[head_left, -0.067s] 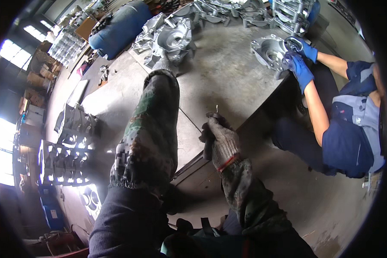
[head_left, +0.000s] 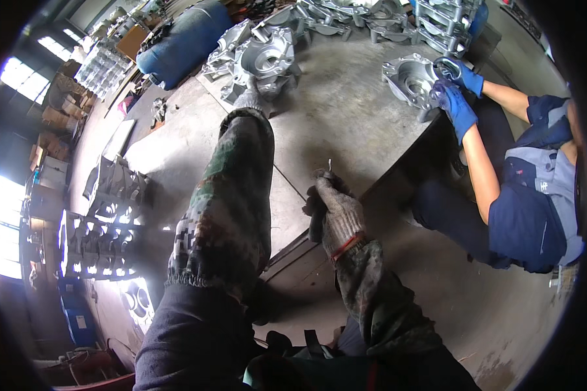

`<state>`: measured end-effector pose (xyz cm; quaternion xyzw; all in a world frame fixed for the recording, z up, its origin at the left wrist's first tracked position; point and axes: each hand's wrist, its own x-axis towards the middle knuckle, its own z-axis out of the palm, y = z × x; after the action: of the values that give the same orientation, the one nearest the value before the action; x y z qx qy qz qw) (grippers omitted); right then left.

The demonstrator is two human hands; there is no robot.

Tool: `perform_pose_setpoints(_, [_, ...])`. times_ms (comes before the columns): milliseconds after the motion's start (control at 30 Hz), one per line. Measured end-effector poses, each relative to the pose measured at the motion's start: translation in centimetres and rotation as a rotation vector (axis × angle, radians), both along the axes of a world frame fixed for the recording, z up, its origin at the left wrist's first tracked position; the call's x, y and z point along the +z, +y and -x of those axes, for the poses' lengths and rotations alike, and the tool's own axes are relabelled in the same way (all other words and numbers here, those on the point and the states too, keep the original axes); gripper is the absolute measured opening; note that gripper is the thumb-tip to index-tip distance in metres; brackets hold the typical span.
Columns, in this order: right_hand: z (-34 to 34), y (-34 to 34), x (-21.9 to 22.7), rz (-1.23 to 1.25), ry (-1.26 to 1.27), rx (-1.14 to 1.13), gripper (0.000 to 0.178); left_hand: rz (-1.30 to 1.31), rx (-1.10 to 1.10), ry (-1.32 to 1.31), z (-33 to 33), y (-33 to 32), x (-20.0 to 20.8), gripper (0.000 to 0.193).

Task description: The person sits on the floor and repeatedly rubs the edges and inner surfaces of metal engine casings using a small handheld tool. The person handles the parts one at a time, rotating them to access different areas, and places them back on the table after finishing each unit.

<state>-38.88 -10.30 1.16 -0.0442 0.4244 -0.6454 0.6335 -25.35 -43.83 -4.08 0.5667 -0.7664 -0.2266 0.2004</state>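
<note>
My left hand (head_left: 251,100), in a grey knit glove, reaches forward to the near edge of a silver metal casting (head_left: 267,57). It appears to grip the casting's rim, though most of its fingers are hidden by the part and the sleeve. Closer to me, over the table's near edge, my right hand (head_left: 332,205) wears a grey glove with dark fingers. Those fingers are closed around a thin hand tool with a slim metal tip (head_left: 329,164) pointing up; its handle is hidden inside the fist.
More castings (head_left: 326,18) lie along the far side of the metal table (head_left: 346,111). On the right, a co-worker's blue-gloved hands (head_left: 460,107) work at another casting (head_left: 411,79). A blue drum (head_left: 184,42) lies at the far left. Stacked castings (head_left: 101,247) stand at left.
</note>
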Motion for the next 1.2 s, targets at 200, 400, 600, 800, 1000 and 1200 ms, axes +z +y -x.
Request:
perform_pose_setpoints(200, [0.9,-1.3,-0.5,-0.007,0.062,0.062,0.024,-0.088,0.177,-0.303,2.9,7.0,6.2,0.102])
perform_pose_setpoints(400, [2.4,-1.5,-0.7,0.036,0.049,-0.02,0.025,0.049,0.016,-0.333,5.3,13.2,6.9,0.093])
perform_pose_setpoints(600, [0.0,-0.9,0.6,0.056,-0.059,-0.093,0.018,-0.095,0.159,-0.259,1.9,19.1,8.0,0.085])
perform_pose_setpoints(800, [2.6,-1.1,-0.5,0.016,-0.042,-0.141,0.029,0.462,0.166,-0.571,6.6,22.0,10.1,0.081])
perform_pose_setpoints(1000, [0.2,-1.4,-0.6,0.025,-0.039,-0.154,0.03,0.341,0.075,-0.657,7.4,16.5,7.2,0.072])
perform_pose_setpoints(1200, [0.8,-1.0,0.8,0.086,-0.134,-0.183,0.02,0.297,0.075,-0.29,6.6,11.3,12.6,0.041])
